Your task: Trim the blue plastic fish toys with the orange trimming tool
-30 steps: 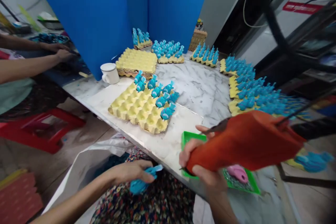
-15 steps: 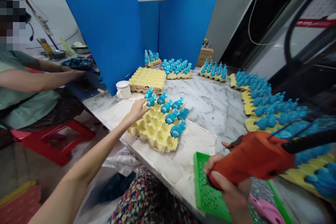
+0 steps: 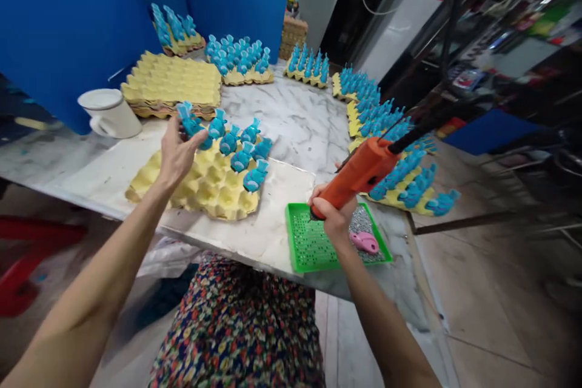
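My left hand (image 3: 177, 154) is raised over a yellow paper egg tray (image 3: 195, 185), its fingertips at a small blue fish figure (image 3: 191, 124). Blur hides whether it grips the figure. More blue figures stand in the tray's far cups. My right hand (image 3: 334, 218) is closed round an orange glue gun (image 3: 359, 170), whose tip points down at a green mesh tray (image 3: 309, 248). A black cord runs from the gun to the upper right. Silver glitter (image 3: 361, 224) and a pink fish-shaped piece (image 3: 364, 242) lie in the green tray, next to my right hand.
The marble table (image 3: 282, 121) carries a white mug (image 3: 109, 112), a stack of empty egg trays (image 3: 170, 85), and several trays of blue figures along its far and right sides. Blue partition boards (image 3: 77, 30) stand behind it. My floral skirt (image 3: 236, 327) lies below the table's front edge.
The view has swung, moving the table left and showing more of it. My left hand has risen from the table edge to the egg tray. The glue gun stays in my right hand.
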Demonstrator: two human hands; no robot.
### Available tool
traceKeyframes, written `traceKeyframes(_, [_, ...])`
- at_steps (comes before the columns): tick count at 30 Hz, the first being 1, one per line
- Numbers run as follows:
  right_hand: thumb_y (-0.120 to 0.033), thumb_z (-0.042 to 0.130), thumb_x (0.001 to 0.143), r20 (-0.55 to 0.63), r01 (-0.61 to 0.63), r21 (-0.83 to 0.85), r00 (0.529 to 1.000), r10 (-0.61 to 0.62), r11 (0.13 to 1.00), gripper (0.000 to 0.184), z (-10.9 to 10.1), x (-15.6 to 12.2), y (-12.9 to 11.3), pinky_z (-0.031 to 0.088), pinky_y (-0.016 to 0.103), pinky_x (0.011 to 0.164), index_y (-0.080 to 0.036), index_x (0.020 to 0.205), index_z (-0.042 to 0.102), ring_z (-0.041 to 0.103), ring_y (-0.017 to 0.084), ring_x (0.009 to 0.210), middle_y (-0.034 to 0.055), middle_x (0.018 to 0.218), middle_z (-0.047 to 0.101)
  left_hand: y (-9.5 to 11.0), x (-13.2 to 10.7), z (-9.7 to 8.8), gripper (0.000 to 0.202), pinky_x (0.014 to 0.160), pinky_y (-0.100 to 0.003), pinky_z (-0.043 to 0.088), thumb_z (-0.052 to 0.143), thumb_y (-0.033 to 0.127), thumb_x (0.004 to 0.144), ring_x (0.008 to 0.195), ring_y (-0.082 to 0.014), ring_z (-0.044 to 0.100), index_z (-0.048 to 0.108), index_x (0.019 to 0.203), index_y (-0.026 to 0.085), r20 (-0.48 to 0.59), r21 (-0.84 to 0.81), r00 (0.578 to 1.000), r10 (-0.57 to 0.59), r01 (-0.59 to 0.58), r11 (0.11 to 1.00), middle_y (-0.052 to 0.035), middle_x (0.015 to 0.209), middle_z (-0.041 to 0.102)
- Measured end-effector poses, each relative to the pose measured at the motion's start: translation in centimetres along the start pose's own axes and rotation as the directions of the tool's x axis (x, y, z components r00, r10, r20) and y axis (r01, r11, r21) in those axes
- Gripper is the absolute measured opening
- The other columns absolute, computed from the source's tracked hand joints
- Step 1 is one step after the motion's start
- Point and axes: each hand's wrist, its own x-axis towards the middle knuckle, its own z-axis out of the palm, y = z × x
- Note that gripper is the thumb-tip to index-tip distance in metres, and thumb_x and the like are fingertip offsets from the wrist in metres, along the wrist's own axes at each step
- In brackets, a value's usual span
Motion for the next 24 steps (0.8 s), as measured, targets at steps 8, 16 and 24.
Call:
traceKeyframes(8, [-0.023, 0.067, 0.062, -0.032, 0.009, -0.010, 0.999, -0.009, 1.000, 0.008, 0.7, 0.1, 1.8, 0.038, 0.028, 0.046, -0.020, 0.061, 0.059, 0.048, 0.014, 0.049, -0.0027, 0.056, 0.056, 5.9, -14.4, 2.3, 0.043, 0.067, -0.028, 0.045, 0.079, 0.049, 0.065, 0.073, -0.0181, 0.058, 0.072, 0.094, 0.018, 0.695, -0.458, 0.679, -0.237, 0.672, 0.582, -0.0043, 0.084, 0.068])
traceKeyframes(16, [-0.022, 0.068, 0.064, -0.022, 0.030, 0.022, 0.999, -0.029, 0.999, 0.009, 0.6, -0.2, 2.5, 0.041, 0.029, 0.052, -0.020, 0.064, 0.059, 0.050, 0.015, 0.051, -0.0025, 0.059, 0.058, 5.4, -19.0, 5.7, 0.044, 0.058, -0.023, 0.038, 0.084, 0.048, 0.060, 0.061, -0.0120, 0.051, 0.071, 0.087, 0.016, 0.805, -0.362, 0.501, -0.317, 0.839, 0.406, 0.0008, 0.072, 0.063])
traceKeyframes(24, [-0.029, 0.067, 0.068, -0.024, 0.050, -0.023, 0.998, -0.051, 0.998, 0.012, 0.7, -0.7, 2.3, 0.046, 0.033, 0.057, -0.022, 0.067, 0.057, 0.052, 0.017, 0.054, -0.0013, 0.061, 0.058, 6.0, -19.5, 6.8, 0.046, 0.063, -0.024, 0.041, 0.082, 0.047, 0.064, 0.068, -0.0150, 0.055, 0.073, 0.097, 0.016, 0.824, -0.377, 0.511, -0.244, 0.817, 0.436, -0.0018, 0.083, 0.068])
